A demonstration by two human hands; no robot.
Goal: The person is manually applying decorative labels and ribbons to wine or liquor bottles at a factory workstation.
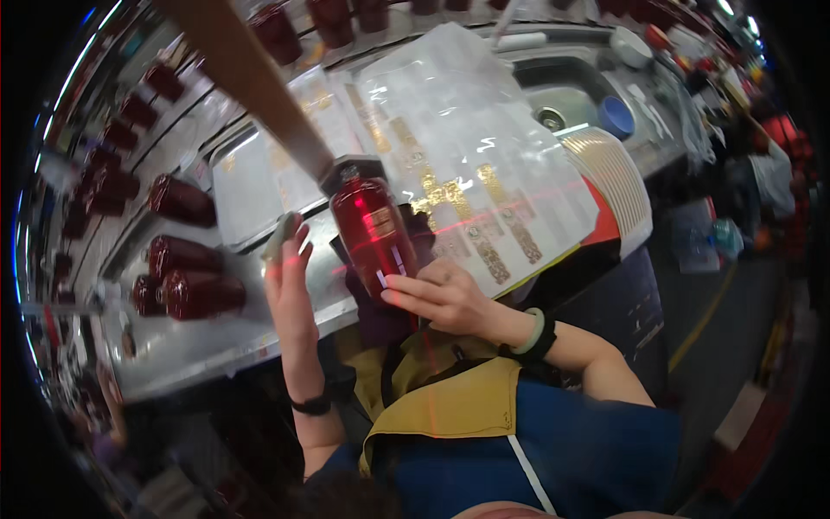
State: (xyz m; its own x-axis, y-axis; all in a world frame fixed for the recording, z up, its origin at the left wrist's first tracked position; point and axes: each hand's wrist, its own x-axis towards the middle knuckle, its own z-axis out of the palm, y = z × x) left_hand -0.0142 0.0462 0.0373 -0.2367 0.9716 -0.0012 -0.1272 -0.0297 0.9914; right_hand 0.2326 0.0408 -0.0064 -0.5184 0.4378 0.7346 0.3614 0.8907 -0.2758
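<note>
Head view, looking down at a steel workbench (199,346). A glossy red glass bottle with a gold label and dark cap (372,232) is held upright in front of the person, above the bench's near edge. The right hand (437,297) lies at the bottle's lower right: its fingers (406,290) are closed against the base and lower side of the bottle, gripping it from below, with the wrist, wearing a pale green bangle over a dark band (536,333), trailing off to the right. The left hand (290,277) is raised just left of the bottle and apart from it, fingers stretched upward and held together; they press a small pale flat piece (281,235) whose nature cannot be told. A black wristband (311,404) circles the left forearm.

Behind the bottle lie clear plastic sheets carrying rows of gold labels (458,173), spread across the bench. To the left, further red bottles lying on their sides (186,281) are grouped on the bench, well apart from the hands. At upper right are a steel sink (562,95) and a small blue cup (616,117). A brown beam (251,78) crosses the upper left.
</note>
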